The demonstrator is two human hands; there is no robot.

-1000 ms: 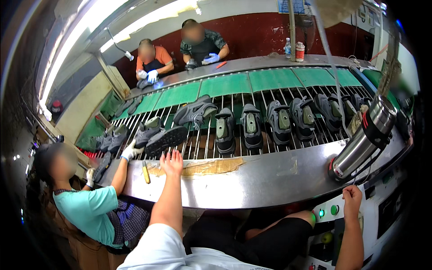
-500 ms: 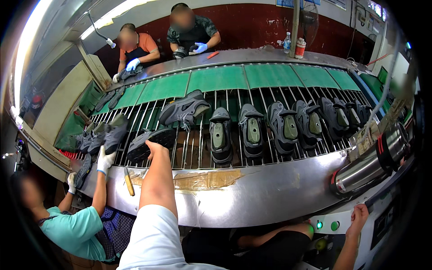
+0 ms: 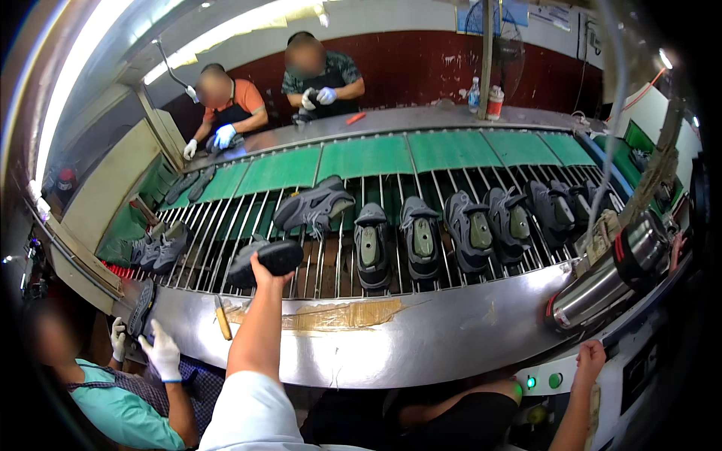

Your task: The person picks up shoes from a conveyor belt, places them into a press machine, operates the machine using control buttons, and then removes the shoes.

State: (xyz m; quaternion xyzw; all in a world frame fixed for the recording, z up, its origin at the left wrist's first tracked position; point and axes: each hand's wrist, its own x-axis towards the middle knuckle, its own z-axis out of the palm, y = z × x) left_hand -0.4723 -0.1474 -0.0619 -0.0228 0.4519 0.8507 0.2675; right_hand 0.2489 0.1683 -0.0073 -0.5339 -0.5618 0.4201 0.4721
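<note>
My left hand [image 3: 271, 276] grips a grey shoe [image 3: 242, 264] with a dark sole, tilted above the near side of the metal roller conveyor [image 3: 329, 259]. The fingers are partly hidden by the shoe. Beyond it, another grey shoe [image 3: 312, 207] lies on its side on the bars. To its right, several grey shoes stand in a row, among them a shoe with an olive-green piece inside [image 3: 370, 248]. At lower right, my right hand [image 3: 590, 358] is curled closed with nothing visible in it, close to a machine panel [image 3: 543, 378] with green buttons.
A steel ledge [image 3: 444, 331] with brown tape [image 3: 346, 314] and a yellow-handled tool [image 3: 222, 319] runs along the front. A steel flask [image 3: 594, 286] lies at right. One gloved co-worker [image 3: 98, 398] sits at left beside a dark sole [image 3: 141, 308]; two others [image 3: 233, 113] work across the conveyor.
My left hand has raised the shoe and turned it, moving slightly right. My right hand has shifted a little left. The co-worker at left has let go of a shoe on the conveyor and drawn a hand back.
</note>
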